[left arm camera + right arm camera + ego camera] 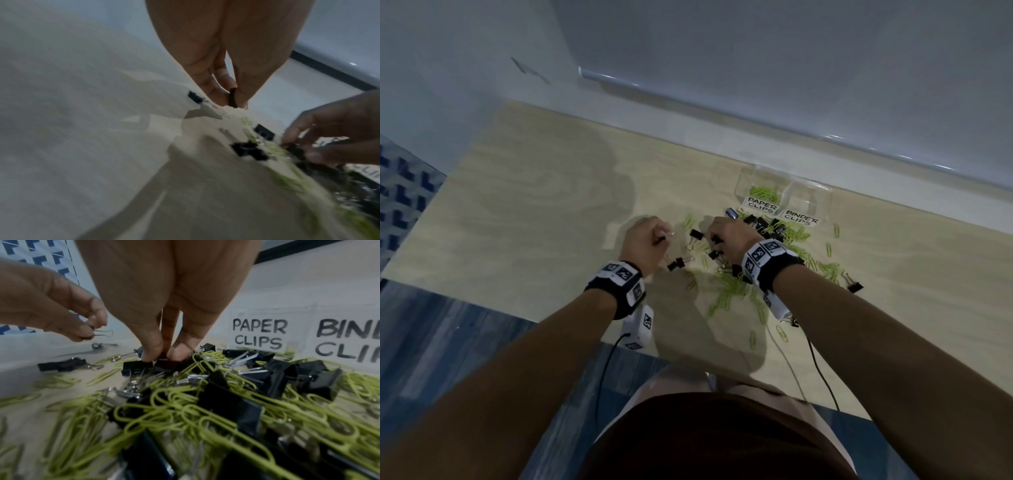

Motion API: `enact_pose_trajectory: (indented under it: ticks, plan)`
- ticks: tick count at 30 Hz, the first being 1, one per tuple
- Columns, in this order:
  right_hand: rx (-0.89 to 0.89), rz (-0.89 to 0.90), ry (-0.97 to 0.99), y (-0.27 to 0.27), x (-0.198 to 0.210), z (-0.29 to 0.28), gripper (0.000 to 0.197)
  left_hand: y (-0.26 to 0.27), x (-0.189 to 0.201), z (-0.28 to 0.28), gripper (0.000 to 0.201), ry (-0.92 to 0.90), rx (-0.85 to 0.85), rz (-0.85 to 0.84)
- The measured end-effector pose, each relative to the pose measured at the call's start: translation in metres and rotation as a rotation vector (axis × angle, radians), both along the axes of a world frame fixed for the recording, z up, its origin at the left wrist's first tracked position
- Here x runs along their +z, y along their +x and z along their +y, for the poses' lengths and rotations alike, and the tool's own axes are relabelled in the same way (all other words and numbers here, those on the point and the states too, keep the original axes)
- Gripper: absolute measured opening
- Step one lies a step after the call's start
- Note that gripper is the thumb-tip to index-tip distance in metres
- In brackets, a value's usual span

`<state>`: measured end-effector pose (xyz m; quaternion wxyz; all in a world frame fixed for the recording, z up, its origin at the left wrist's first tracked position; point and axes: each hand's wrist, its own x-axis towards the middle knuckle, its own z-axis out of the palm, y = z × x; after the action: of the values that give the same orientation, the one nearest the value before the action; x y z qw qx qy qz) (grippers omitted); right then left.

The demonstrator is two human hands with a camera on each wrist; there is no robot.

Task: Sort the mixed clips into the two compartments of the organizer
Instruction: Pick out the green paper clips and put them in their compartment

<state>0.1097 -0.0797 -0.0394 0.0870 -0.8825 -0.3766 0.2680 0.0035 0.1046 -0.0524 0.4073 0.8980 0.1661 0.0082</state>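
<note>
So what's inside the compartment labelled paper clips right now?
Green paper clips lie inside the paper clips compartment. Its label covers the front, so anything low behind it is hidden.

The left compartment (763,186) of the clear organizer (808,195) carries a white label (762,205) hand-lettered "PAPER CLIPS" in black capitals. The right compartment (806,202) carries a matching label (801,217) reading "BINDER CLIPS"; in the right wrist view it is cut off to "BIN… CLI…".

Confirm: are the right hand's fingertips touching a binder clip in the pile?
Touching. The right wrist view shows the right hand fingertips pressed onto a black binder clip.
</note>
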Motion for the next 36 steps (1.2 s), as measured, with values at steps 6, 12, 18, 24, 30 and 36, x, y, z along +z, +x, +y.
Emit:
enact_pose_trajectory:
  ticks: [6, 12, 18, 24, 30, 36]
  plan:
    - [-0.053, 0.017, 0.019, 0.001, -0.002, -0.001, 0.024, -0.020, -0.001, 0.016, 0.027, 0.238, -0.251, 0.120]
    - [-0.178, -0.043, 0.078, 0.009, 0.013, -0.008, 0.014, -0.026, -0.012, -0.006, 0.029, 0.251, -0.496, 0.058]
    - [-0.306, -0.116, 0.108, 0.017, 0.016, -0.004, 0.014, -0.028, -0.005, 0.014, 0.023, 0.300, -0.444, 0.064]
    - [-0.024, -0.202, -0.062, -0.019, 0.010, -0.004, 0.025, 0.018, 0.008, -0.010, 0.019, 0.270, -0.404, 0.068]
    - [-0.072, -0.145, -0.051, -0.032, 0.003, -0.008, 0.034, 0.061, 0.010, -0.048, 0.026, 0.342, -0.397, 0.202]
    - [-0.495, 0.087, 0.269, -0.011, 0.020, -0.009, 0.016, 0.068, 0.016, -0.022, 0.018, 0.240, -0.234, 0.091]
